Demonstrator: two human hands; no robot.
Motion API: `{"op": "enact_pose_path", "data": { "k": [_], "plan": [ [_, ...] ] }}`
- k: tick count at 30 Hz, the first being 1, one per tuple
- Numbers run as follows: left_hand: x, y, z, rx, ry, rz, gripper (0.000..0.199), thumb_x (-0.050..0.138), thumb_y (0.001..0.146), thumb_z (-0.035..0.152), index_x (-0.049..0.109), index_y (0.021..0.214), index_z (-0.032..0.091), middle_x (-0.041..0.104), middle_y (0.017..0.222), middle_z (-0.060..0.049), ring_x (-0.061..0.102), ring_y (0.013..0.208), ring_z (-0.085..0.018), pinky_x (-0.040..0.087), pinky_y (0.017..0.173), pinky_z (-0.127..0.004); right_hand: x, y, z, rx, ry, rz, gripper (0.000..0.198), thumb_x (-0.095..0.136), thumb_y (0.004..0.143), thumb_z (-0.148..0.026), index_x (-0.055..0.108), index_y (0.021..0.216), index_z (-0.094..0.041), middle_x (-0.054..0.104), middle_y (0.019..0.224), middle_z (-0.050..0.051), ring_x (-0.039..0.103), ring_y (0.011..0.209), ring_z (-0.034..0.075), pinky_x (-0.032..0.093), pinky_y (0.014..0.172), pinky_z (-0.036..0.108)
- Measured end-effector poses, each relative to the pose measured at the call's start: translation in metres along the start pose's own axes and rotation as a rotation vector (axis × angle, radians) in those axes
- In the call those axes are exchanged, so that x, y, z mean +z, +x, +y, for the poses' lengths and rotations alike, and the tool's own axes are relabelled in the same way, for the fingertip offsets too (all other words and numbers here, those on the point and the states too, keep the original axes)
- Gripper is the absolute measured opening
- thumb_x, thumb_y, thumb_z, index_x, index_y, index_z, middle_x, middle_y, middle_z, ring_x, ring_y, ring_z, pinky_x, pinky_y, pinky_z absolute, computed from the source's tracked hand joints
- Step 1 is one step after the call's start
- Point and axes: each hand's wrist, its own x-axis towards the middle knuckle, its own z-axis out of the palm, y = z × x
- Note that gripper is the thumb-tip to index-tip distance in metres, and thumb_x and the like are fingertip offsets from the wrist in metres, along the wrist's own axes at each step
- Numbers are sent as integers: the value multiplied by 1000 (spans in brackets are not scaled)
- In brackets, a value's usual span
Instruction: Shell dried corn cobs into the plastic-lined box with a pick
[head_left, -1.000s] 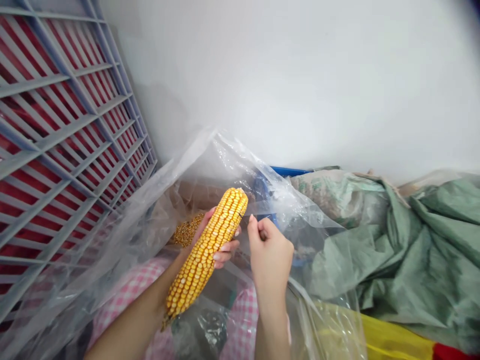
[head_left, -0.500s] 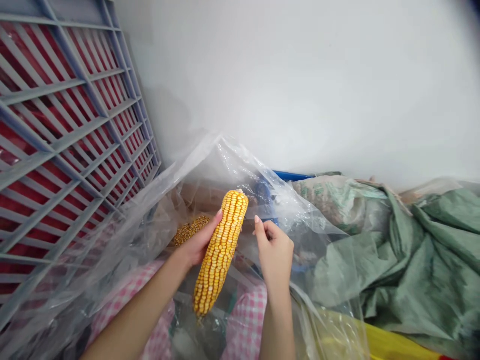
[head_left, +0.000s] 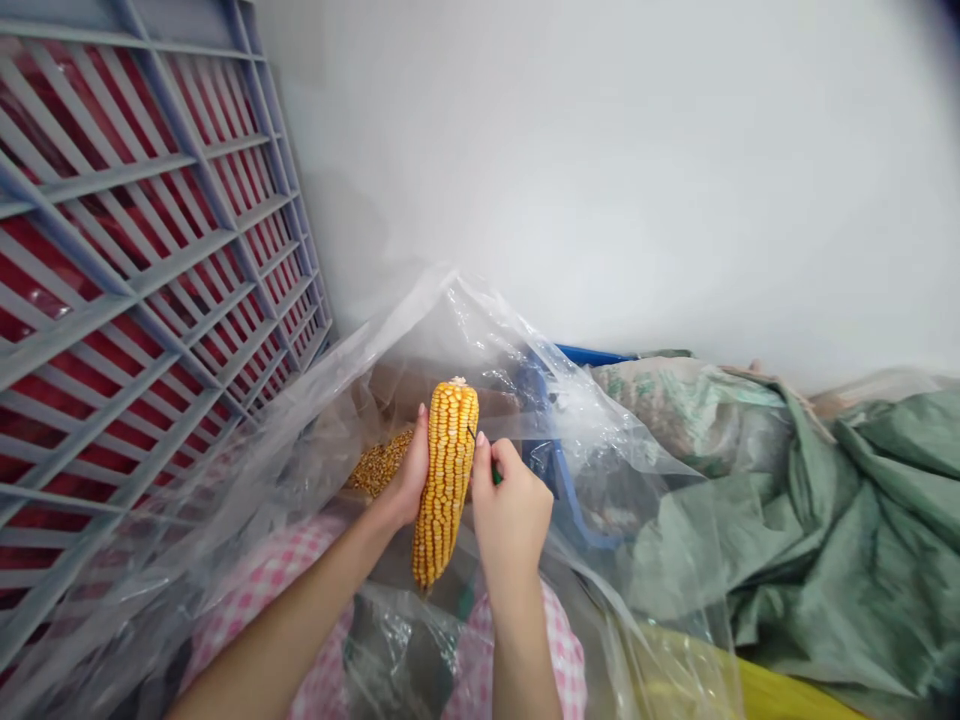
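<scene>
An ear of corn (head_left: 448, 490), its yellow kernels in rows, stands nearly upright in my left hand (head_left: 411, 468). The fingers wrap round it from the left and behind. My right hand (head_left: 511, 505) is closed at the ear's right side. Between its fingers shows a bit of green handle (head_left: 496, 474), and a thin dark tip (head_left: 471, 432) touches the kernels near the top. Most of this green-handled pointed tool is hidden by the hand. Loose corn kernels (head_left: 381, 463) lie in a heap behind my left hand, inside a clear plastic bag (head_left: 420, 300).
A grey slatted plastic crate (head_left: 142, 280) with red behind it rises on the left. A white wall (head_left: 600, 180) stands ahead. To the right are a blue bin (head_left: 574, 500), a filled sack (head_left: 675, 400) and crumpled green sheeting (head_left: 847, 520). Pink checked cloth covers my legs (head_left: 262, 590).
My right hand has moved left to the ear, bringing the dark tip against its kernels. The ear has turned more upright in my left hand.
</scene>
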Motion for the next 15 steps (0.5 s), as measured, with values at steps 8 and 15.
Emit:
{"op": "enact_pose_path", "data": {
  "k": [8,15],
  "plan": [
    [-5,1,6,-185,2,-147,71,22,75,68,62,89,11,63,57,-7,58,48,-18,48,50,-30,2,-1,0,30,32,-5,37,35,85,-40,50,58,-19,54,50,-3,44,44,8,24,50,20],
    [-6,6,2,-241,36,-195,73,22,73,70,62,86,11,62,54,-8,57,46,-18,48,48,-31,1,1,7,41,63,9,40,34,84,-42,49,56,-18,51,48,-4,38,41,8,25,49,21]
  ]
}}
